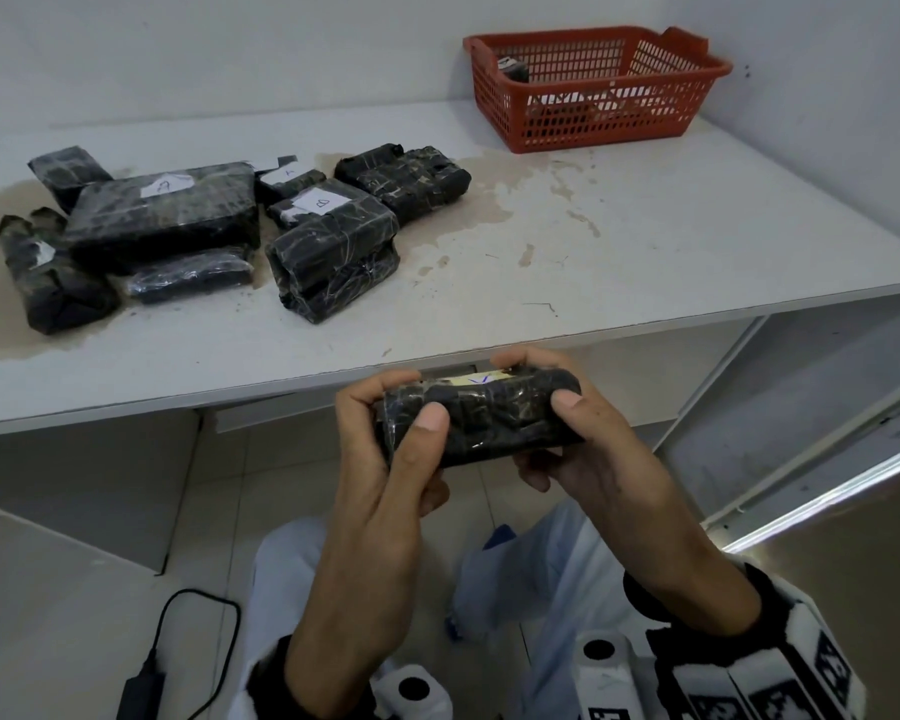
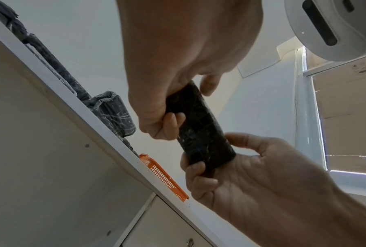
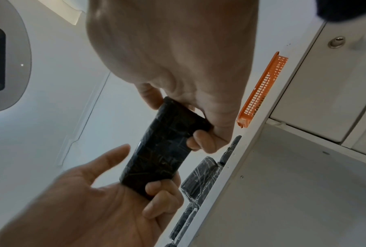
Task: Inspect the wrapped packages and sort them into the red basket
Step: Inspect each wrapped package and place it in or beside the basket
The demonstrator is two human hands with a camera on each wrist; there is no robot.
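Both hands hold one small black package (image 1: 481, 415), a rounded block in crinkled glossy film, just in front of the worktop's (image 1: 645, 241) near edge. The left hand (image 1: 385, 459) fingers curl round its left end, the right hand (image 1: 588, 433) fingers round its right end. A pale label on top bears a blue mark, unreadable. More black film-wrapped packages (image 1: 204, 231) lie far left on the stained white worktop; two carry white handwritten slips. The red basket (image 1: 598, 85), latticed plastic, sits far right by the white wall.
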